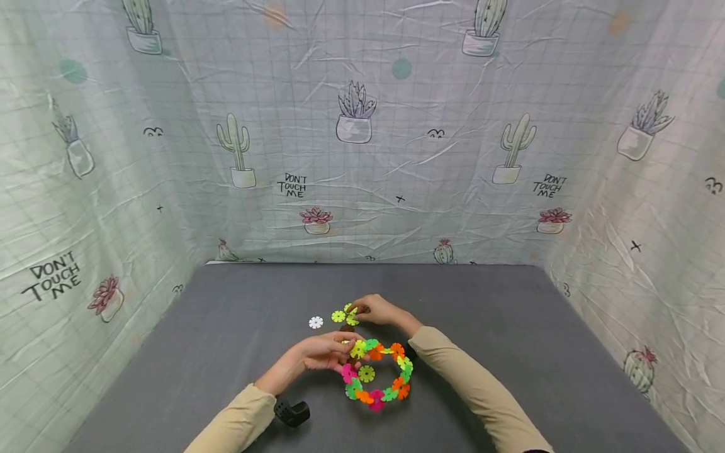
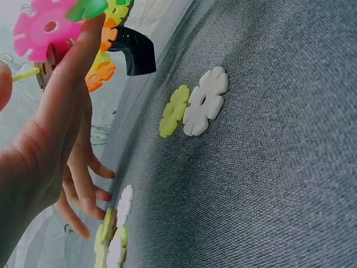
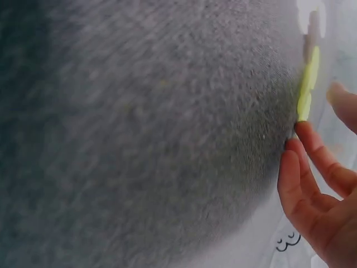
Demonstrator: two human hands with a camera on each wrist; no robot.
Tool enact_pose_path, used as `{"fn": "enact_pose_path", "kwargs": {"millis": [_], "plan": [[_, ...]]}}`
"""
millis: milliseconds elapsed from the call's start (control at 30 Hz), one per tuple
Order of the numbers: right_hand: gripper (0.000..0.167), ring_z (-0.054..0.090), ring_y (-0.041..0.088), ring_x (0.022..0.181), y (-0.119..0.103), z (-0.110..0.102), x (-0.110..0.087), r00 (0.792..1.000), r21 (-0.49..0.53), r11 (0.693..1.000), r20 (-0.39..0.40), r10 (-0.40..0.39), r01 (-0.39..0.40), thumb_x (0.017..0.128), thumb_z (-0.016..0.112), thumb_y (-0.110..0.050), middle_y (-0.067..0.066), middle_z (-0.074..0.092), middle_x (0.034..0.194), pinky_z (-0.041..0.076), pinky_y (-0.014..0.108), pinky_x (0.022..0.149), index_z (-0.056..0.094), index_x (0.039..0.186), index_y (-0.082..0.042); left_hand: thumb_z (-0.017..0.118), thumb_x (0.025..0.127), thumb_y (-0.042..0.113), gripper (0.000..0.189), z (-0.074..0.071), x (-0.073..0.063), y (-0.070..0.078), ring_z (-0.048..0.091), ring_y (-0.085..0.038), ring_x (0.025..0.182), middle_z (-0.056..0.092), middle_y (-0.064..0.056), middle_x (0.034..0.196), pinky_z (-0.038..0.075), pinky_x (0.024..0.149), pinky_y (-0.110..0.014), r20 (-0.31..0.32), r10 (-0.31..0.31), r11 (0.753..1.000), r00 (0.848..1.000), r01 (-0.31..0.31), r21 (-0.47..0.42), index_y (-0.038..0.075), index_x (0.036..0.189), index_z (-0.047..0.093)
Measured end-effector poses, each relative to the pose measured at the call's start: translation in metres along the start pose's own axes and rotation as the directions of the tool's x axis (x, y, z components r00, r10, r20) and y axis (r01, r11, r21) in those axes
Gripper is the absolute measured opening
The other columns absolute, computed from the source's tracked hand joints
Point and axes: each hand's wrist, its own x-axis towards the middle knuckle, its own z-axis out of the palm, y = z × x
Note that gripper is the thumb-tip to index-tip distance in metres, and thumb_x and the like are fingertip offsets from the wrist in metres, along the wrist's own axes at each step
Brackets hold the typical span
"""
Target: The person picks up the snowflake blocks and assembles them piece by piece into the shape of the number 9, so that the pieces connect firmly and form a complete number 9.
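Note:
My left hand (image 1: 323, 353) grips a ring of coloured flower-shaped discs (image 1: 391, 393) at its upper left edge; the ring lies on the grey table (image 1: 226, 340). In the left wrist view a finger of the left hand (image 2: 50, 128) lies along the ring's pink disc (image 2: 42, 30). My right hand (image 1: 374, 309) reaches past the ring to a small cluster of yellow-green discs (image 1: 345, 314). In the right wrist view the right hand's (image 3: 318, 190) index fingertip touches the edge of a yellow-green disc (image 3: 308, 84), with the thumb a little apart from it.
A loose white disc (image 1: 315, 322) lies left of the cluster. The left wrist view shows a white disc (image 2: 206, 100) beside a yellow-green one (image 2: 175, 110), and a black object (image 2: 136, 50) further off. Cactus-print cloth (image 1: 362, 157) walls the table on three sides.

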Motion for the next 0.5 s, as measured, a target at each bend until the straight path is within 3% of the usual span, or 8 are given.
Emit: {"fn": "enact_pose_path", "kwargs": {"millis": [233, 367, 500], "plan": [[0.021, 0.052, 0.016, 0.082, -0.0052, 0.0065, 0.0046, 0.999, -0.090, 0.995, 0.028, 0.036, -0.033, 0.084, 0.062, -0.017, 0.006, 0.058, 0.091, 0.044, 0.021, 0.067, 0.065, 0.104, -0.011, 0.039, 0.095, 0.019, 0.016, -0.0007, 0.0024, -0.0009, 0.057, -0.010, 0.087, 0.059, -0.004, 0.108, 0.052, 0.075, -0.027, 0.003, -0.007, 1.000, 1.000, 0.007, 0.006, 0.017, 0.108, 0.050], [0.019, 0.054, 0.013, 0.080, -0.0034, 0.0069, 0.0048, 0.996, -0.031, 0.996, 0.042, 0.082, -0.081, 0.079, 0.067, -0.017, 0.005, 0.059, 0.088, 0.046, 0.021, 0.066, 0.063, 0.096, -0.010, 0.043, 0.094, 0.020, 0.016, -0.0020, 0.0027, -0.0023, 0.057, -0.011, 0.088, 0.060, -0.004, 0.107, 0.052, 0.075, -0.027, -0.012, -0.010, 1.000, 1.000, 0.010, 0.001, 0.019, 0.107, 0.052], [0.016, 0.052, 0.009, 0.064, 0.0007, 0.0040, 0.0006, 0.992, 0.099, 0.988, 0.042, 0.117, -0.121, 0.077, 0.070, -0.013, 0.003, 0.059, 0.076, 0.045, 0.020, 0.055, 0.062, 0.091, -0.011, 0.043, 0.094, 0.023, 0.016, -0.0027, 0.0027, -0.0027, 0.057, -0.011, 0.089, 0.060, -0.004, 0.108, 0.052, 0.075, -0.027, -0.021, -0.016, 1.000, 1.000, 0.016, -0.001, 0.019, 0.107, 0.051]]}}
